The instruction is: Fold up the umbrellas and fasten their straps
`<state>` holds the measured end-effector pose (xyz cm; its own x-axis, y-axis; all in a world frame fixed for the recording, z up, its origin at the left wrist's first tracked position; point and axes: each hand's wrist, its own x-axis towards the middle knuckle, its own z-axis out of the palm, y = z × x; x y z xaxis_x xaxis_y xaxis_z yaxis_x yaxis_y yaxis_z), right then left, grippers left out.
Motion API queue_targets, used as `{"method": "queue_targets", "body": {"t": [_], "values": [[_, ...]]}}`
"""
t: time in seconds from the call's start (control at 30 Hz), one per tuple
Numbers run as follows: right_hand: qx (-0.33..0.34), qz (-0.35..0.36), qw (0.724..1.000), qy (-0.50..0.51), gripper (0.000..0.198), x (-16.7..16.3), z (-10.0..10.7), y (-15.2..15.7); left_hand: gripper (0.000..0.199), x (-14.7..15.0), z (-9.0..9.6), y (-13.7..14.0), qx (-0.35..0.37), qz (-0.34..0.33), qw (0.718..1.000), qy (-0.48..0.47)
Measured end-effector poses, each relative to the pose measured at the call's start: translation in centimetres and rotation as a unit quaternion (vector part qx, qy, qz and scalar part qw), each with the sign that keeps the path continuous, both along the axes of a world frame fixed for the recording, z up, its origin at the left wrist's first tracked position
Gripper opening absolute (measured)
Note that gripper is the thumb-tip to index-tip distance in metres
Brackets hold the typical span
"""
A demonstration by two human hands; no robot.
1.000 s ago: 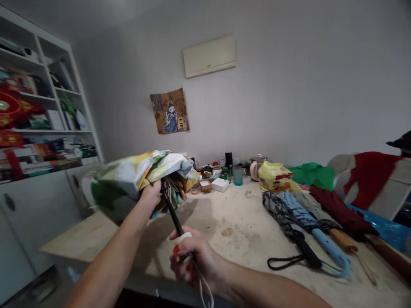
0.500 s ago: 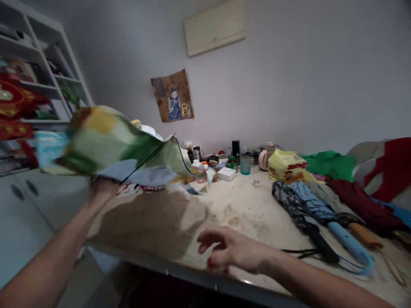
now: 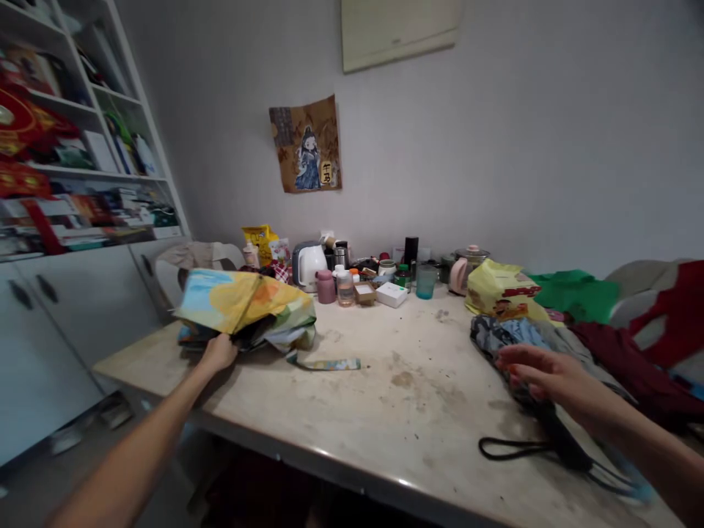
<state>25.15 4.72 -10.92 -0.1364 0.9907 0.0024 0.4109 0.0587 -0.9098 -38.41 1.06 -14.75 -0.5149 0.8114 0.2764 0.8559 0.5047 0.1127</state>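
My left hand (image 3: 218, 353) is closed on a loosely bunched umbrella (image 3: 258, 304) with yellow, blue and green patterned cloth. The umbrella is at the left end of the table (image 3: 379, 411), its strap (image 3: 330, 364) trailing to the right. My left fingers are partly hidden beneath the cloth. On the other side, my right hand (image 3: 542, 378) hovers over the grey camouflage umbrella (image 3: 489, 334), fingers stretched and apart, holding nothing. That umbrella has a black handle (image 3: 566, 440) and a black cord loop. A light blue umbrella (image 3: 525, 331) lies beside it, partly hidden by my hand.
A maroon umbrella (image 3: 616, 352) lies farther right. Along the wall stand a white kettle (image 3: 311, 265), a pink jar (image 3: 325, 287), a small white box (image 3: 391, 295), a teal cup (image 3: 426, 282) and a yellow bag (image 3: 503, 286). A white cabinet (image 3: 71, 323) is at left.
My left hand has lowered the patterned umbrella onto the left of the table, where its cloth is more bunched. My right hand has moved right, over the camouflage umbrella. The view has shifted.
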Motion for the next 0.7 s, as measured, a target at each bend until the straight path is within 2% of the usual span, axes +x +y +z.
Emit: {"method": "queue_targets", "body": {"t": [0.07,0.17,0.27,0.37,0.47,0.5,0.6,0.7], "values": [[0.048,-0.045,0.995,-0.079,0.049,2.6,-1.4,1.3,0.035,0.2,-0.9,-0.3,-0.046,-0.016,0.999,0.006],[0.121,-0.108,0.967,-0.194,0.037,6.1,-4.0,2.9,0.038,0.4,-1.0,-2.1,-0.095,-0.024,0.995,0.026],[0.086,-0.133,0.935,-0.318,0.043,7.4,-5.8,3.4,0.044,2.0,0.0,-4.1,-0.112,-0.031,0.991,0.059],[0.059,-0.126,0.893,-0.427,0.059,6.0,-5.3,2.5,0.048,5.4,1.0,-4.5,-0.075,-0.107,0.99,0.057],[0.066,-0.09,0.874,-0.473,0.055,3.9,-3.7,1.4,0.044,9.3,1.4,-3.7,-0.031,-0.208,0.977,-0.03],[0.058,-0.086,0.874,-0.475,0.051,3.5,-3.3,1.2,0.044,10.6,1.3,-3.3,-0.02,-0.235,0.97,-0.065],[0.043,-0.064,0.898,-0.434,0.046,2.8,-3.2,0.3,0.051,14.1,0.9,-2.2,-0.016,-0.314,0.938,-0.144],[0.019,-0.1,0.929,-0.356,0.054,2.3,-4.1,-0.3,0.053,18.0,0.8,-1.5,-0.041,-0.388,0.904,-0.172]]}}
